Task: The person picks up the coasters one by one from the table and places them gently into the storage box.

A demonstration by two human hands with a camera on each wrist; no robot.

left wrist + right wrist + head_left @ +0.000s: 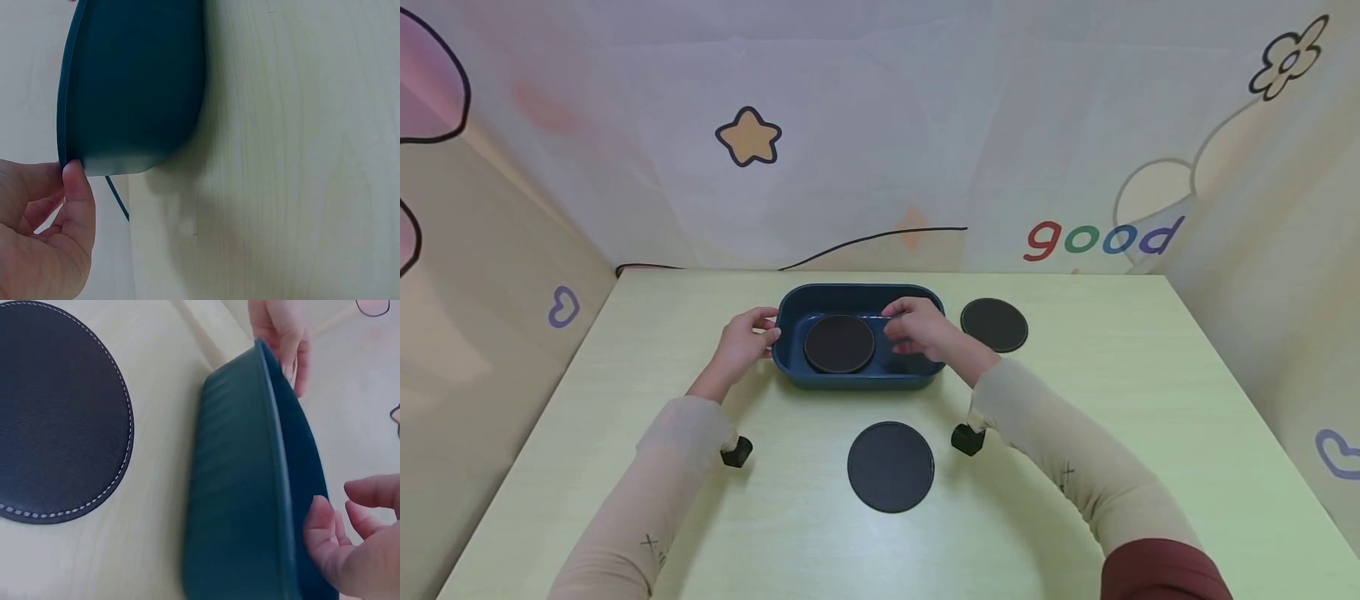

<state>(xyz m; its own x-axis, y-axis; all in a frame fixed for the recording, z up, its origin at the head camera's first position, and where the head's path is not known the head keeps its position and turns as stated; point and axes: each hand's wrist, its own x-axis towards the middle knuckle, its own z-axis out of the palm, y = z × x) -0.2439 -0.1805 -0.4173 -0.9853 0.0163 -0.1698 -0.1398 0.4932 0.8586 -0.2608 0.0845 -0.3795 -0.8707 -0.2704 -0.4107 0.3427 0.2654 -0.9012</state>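
A dark blue rectangular basin [857, 382] with rounded corners sits toward the back of the table. My left hand [747, 340] pinches its left end, thumb and fingers at the rim in the left wrist view. Inside the basin's left half lies a round black coaster [839, 343]. Over the right half hovers my right hand [921, 327], its fingers loosely bent; the right wrist view shows thumb and fingers apart with nothing between them. The hand hides part of the basin's inside. Nearer to me, a second black coaster [59, 412] with white edge stitching lies flat on the table.
A third black coaster [994, 325] lies on the table just right of the basin. Behind the pale wood table [775, 517] hangs a printed cloth backdrop [880, 125]. A small black block [967, 439] is at the right sleeve, and another [737, 452] at the left.
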